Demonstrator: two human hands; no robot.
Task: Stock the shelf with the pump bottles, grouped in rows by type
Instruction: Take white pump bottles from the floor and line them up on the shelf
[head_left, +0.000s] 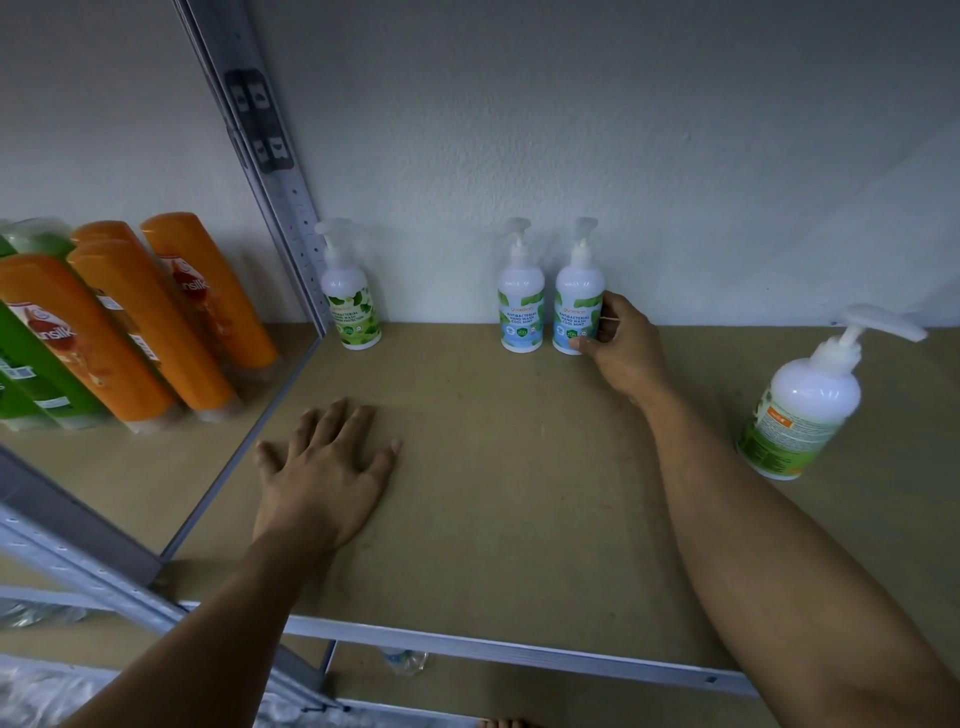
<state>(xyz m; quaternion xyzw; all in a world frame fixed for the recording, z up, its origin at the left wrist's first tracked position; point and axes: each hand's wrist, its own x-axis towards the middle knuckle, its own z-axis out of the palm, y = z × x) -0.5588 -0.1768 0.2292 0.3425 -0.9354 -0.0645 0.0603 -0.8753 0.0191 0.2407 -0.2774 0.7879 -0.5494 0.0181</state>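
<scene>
Two white pump bottles with blue-green labels stand side by side against the back wall: the left one (521, 306) stands free, and my right hand (621, 345) grips the right one (575, 306) at its lower right side. A pump bottle with a green leaf label (352, 301) stands alone at the back left, beside the metal upright. Another pump bottle with a green and orange label (800, 405) stands at the right, nearer the front, with its back label showing. My left hand (324, 467) rests flat on the brown shelf board (493, 493), fingers spread.
A grey perforated metal upright (280, 187) divides this bay from the left one, where orange bottles (150, 317) and green bottles (26, 364) stand in rows. The shelf's metal front rail (493, 647) runs along the bottom. A white wall closes the back.
</scene>
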